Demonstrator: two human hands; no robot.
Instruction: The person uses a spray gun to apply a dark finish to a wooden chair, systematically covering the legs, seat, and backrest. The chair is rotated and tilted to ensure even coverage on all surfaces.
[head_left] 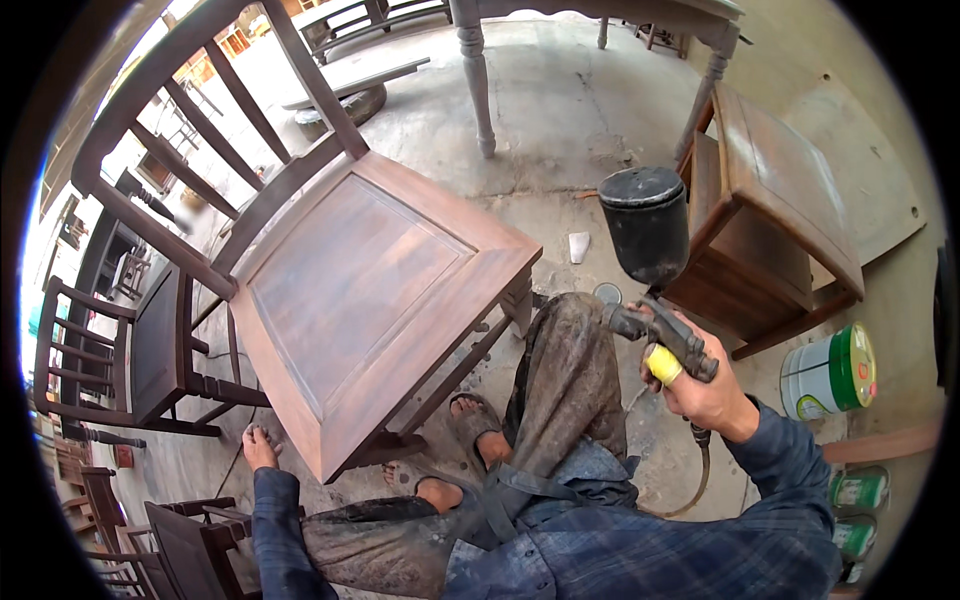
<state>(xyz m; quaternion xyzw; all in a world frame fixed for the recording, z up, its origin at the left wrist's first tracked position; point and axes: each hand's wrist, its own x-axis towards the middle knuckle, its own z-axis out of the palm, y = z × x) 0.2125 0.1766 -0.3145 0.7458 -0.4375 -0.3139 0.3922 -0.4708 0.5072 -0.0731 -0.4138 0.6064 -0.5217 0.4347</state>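
Note:
My right hand (710,395) is closed around a spray gun (665,335), with a black paint cup (645,230) on it and a hose (700,475) trailing below. A yellow wrap (663,365) shows at my fingers. The gun's nozzle end points left, toward a wooden chair (360,270) with a slatted back. That chair's seat is reddish brown with patches of uneven colour. Low beside the seat's near left side, apart from it, my left hand (262,446) has curled fingers; whatever they may hold is too small to make out.
A small wooden cabinet (790,170) stands at the right by the wall, near a white and green bucket (825,372) and green cans (858,490). Ahead is a grey table (600,12) with turned legs. Dark chairs (155,350) line the left. A pale scrap (579,247) lies on the floor.

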